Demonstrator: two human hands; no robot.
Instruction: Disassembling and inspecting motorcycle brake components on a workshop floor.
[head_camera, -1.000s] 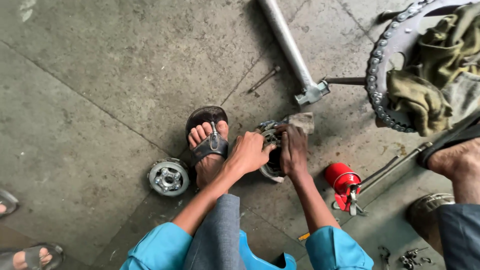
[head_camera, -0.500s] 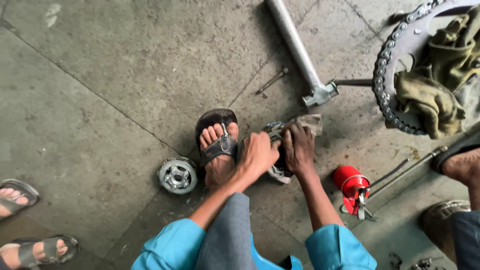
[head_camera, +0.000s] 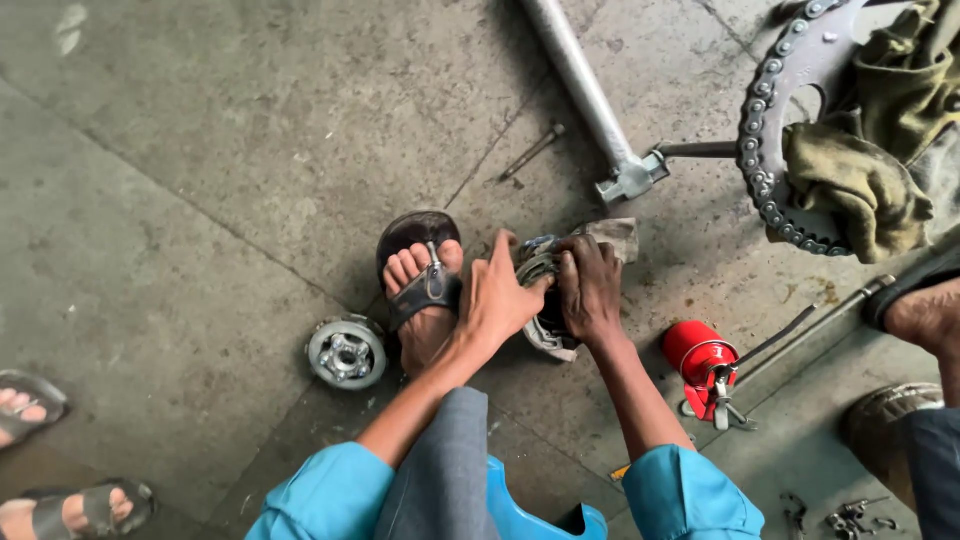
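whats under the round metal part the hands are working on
A dirty grey rag lies under the round metal part, showing at its far and near edges, on the concrete floor. The left hand and right hand cover most of the part, so the rest is hidden.

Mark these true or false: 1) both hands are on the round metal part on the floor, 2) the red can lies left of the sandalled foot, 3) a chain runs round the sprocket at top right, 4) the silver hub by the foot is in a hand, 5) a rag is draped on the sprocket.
1. True: left hand and right hand both grip the round metal part.
2. False: the red can lies right of the hands; the sandalled foot is left of them.
3. True: chain on the sprocket.
4. False: the silver hub lies untouched on the floor.
5. True: rag.
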